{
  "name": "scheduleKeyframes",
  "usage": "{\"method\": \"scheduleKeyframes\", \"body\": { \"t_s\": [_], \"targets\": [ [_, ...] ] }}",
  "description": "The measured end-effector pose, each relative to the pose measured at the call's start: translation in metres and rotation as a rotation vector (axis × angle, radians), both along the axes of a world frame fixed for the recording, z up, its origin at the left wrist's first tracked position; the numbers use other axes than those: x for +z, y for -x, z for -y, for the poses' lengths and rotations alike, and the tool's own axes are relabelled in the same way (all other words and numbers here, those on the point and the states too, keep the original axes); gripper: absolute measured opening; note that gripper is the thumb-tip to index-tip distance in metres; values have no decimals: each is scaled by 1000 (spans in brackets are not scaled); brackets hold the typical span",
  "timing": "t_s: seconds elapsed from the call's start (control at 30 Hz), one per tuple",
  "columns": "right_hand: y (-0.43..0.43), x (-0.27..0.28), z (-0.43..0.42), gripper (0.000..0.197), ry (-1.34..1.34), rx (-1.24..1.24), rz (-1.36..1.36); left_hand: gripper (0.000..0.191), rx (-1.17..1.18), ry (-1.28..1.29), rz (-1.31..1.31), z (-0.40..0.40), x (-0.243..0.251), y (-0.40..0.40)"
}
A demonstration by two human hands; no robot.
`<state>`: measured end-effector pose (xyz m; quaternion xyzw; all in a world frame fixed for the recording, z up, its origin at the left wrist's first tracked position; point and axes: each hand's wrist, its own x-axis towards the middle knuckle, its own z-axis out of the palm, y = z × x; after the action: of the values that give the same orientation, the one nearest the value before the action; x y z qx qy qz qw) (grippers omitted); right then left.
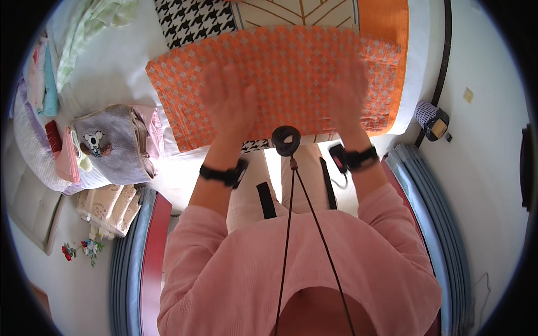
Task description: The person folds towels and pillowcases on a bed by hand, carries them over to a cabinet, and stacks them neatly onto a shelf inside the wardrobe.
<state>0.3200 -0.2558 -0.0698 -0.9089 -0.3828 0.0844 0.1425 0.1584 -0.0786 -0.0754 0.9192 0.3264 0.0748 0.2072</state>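
Note:
An orange patterned cloth (290, 80) lies spread out in front of me, with its near edge close to my body. Over its left part is my left hand (229, 94), palm down and blurred, with its thumb apart. My right hand (348, 92) is likewise flat and blurred over the cloth's right part. Neither hand grips anything; whether the palms touch the cloth is unclear. Beneath the cloth lies a larger fabric with a houndstooth part (197, 21), a cream part with brown lines (294, 12) and a plain orange border (384, 17).
A folded grey towel with a koala figure (113, 140) lies at the left, beside pink cloth (152, 128). Farther left are a red brush (53, 136) and folded textiles (44, 80). Blue curtains (433, 218) hang on both sides. A ring pendant (286, 140) hangs before me.

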Motion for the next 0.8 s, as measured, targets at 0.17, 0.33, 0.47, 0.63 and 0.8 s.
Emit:
{"method": "scheduleKeyframes", "body": {
  "t_s": [0.17,0.33,0.47,0.63,0.8],
  "targets": [
    [-21,-21,-93,49,-150,167,-47,55,-231,-104,-136,-20,-13,-93],
    [-64,-34,-12,55,278,47,133,67,-107,-175,-276,-75,-29,-21],
    [-74,-17,63,54,292,-301,60,74,110,-187,-385,-108,-28,54],
    [-61,8,116,38,134,-398,127,75,329,20,-90,-87,0,73],
    [-59,5,108,35,44,-611,-356,55,791,437,84,-57,-2,109]
  ]
}}
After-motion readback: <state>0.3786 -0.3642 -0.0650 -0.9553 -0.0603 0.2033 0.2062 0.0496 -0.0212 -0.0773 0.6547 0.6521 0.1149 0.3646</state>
